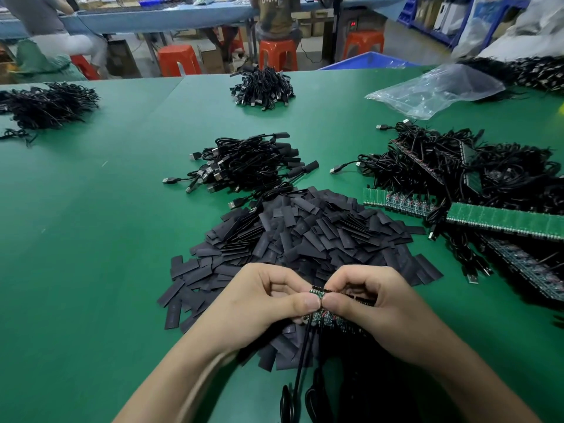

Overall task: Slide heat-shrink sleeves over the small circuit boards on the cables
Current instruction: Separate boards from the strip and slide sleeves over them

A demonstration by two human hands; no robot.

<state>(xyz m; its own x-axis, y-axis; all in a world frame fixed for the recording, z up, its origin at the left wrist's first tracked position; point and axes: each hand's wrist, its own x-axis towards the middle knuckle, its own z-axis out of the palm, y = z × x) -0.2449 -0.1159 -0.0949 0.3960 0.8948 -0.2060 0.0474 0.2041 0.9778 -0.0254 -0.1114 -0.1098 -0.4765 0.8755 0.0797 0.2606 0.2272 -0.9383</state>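
Pinching a strip of small circuit boards (pixel 331 322) at the near edge of the desk (pixel 91 239): left hand (pixel 262 300) grips the end board, right hand (pixel 375 303) grips the rest, thumbs touching at the joint. Looks like breaking one board off before sleeving. Keep thumbs tight to the score line, bend, don't twist; no load on the black cable (pixel 302 361) hanging below. Heat-shrink sleeves (pixel 305 233) heaped just beyond the hands, mid-desk. Next: squeeze a flat sleeve open, feed it over the board's free end, centre it over the solder joints. No sleeve visible in either hand.
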